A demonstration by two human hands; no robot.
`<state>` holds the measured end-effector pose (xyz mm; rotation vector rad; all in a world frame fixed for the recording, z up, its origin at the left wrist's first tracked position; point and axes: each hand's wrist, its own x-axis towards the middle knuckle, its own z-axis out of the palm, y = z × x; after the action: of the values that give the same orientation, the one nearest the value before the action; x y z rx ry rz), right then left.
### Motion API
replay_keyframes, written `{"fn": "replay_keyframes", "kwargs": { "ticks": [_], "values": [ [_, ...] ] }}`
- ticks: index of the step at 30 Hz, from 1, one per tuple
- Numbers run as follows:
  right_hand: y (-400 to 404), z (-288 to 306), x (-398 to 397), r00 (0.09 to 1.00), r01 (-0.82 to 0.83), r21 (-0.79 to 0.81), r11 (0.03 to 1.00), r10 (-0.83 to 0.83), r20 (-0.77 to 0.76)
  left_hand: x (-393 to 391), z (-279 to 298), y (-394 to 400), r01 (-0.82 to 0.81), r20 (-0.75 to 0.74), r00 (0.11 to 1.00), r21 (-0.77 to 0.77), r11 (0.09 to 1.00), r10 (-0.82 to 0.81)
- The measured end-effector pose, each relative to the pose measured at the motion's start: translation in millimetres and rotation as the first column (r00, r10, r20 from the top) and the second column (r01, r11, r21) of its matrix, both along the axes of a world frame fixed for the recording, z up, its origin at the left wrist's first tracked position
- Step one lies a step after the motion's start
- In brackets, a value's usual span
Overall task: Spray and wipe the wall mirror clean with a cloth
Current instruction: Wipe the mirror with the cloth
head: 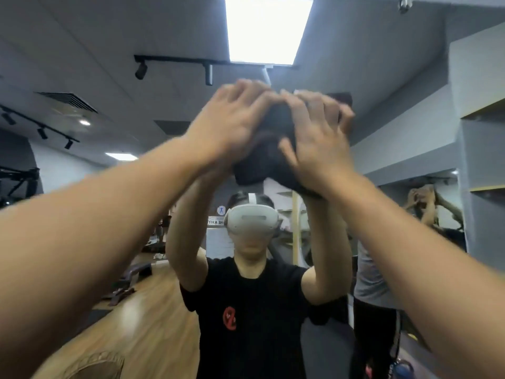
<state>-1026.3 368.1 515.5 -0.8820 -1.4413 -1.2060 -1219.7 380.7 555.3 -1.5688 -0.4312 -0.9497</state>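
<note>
Gym mirror (pixel 90 77) glossy, reflecting wood floor; left hand (pixel 232 124) and right hand (pixel 319 143) press bunched dark cloth (pixel 270 149) flat-fingered, spread wide.

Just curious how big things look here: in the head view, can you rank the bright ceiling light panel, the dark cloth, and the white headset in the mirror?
1. Bright rectangular ceiling light panel
2. Dark crumpled cloth, partly hidden by both hands
3. White headset
</note>
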Motion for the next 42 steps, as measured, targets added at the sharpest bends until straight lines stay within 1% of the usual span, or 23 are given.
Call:
{"fn": "replay_keyframes", "kwargs": {
  "ticks": [3,6,10,14,19,24,28,30,35,39,42],
  "values": [
    [-1.6,44.9,-2.5,0.999,0.028,0.006,1.0,-0.028,0.023,-5.3,38.0,-4.7,-0.059,0.042,0.997,-0.027,0.998,0.06],
    [0.4,77.2,-8.2,1.0,0.024,0.055,0.998,-0.024,0.0,-6.4,62.8,-5.6,-0.03,0.09,0.995,-0.038,0.999,0.034],
    [6.5,85.7,-16.0,0.999,-0.001,0.135,0.991,0.007,-0.045,-5.9,65.5,-1.9,0.017,0.123,0.992,-0.049,0.999,-0.011],
    [3.4,78.1,-17.5,0.998,-0.004,0.115,0.993,0.011,-0.057,-4.7,59.0,-3.1,0.051,0.1,0.994,-0.041,0.998,-0.046],
    [-0.7,44.7,-35.3,0.998,-0.007,0.063,0.998,0.011,-0.056,-17.5,19.3,2.4,0.175,0.134,0.976,-0.008,0.985,-0.172],
    [0.2,0.0,-57.9,0.996,0.016,0.022,1.0,-0.014,-0.085,-41.6,-20.7,3.7,0.195,0.104,0.976,-0.023,0.981,-0.191],
    [-3.2,-40.3,-81.1,0.991,0.045,-0.04,0.998,-0.05,-0.124,-66.2,-50.6,1.1,0.171,0.047,0.984,-0.028,0.985,-0.17],
    [-6.2,-61.9,-97.0,0.988,0.057,-0.066,0.996,-0.066,-0.138,-82.4,-66.4,0.8,0.186,0.018,0.983,-0.029,0.982,-0.185],
    [-11.0,-121.9,-133.7,0.982,0.062,-0.105,0.993,-0.079,-0.169,-115.0,-126.2,3.9,0.254,0.039,0.967,-0.055,0.966,-0.252],
    [-11.4,-164.6,-157.9,0.985,0.098,-0.121,0.988,-0.114,-0.131,-140.8,-171.0,10.3,0.265,0.029,0.964,-0.073,0.961,-0.264],
    [-13.0,-167.4,-163.4,0.99,0.086,-0.116,0.99,-0.097,-0.101,-152.4,-174.6,11.0,0.235,-0.01,0.972,-0.053,0.971,-0.236]
  ]
}}
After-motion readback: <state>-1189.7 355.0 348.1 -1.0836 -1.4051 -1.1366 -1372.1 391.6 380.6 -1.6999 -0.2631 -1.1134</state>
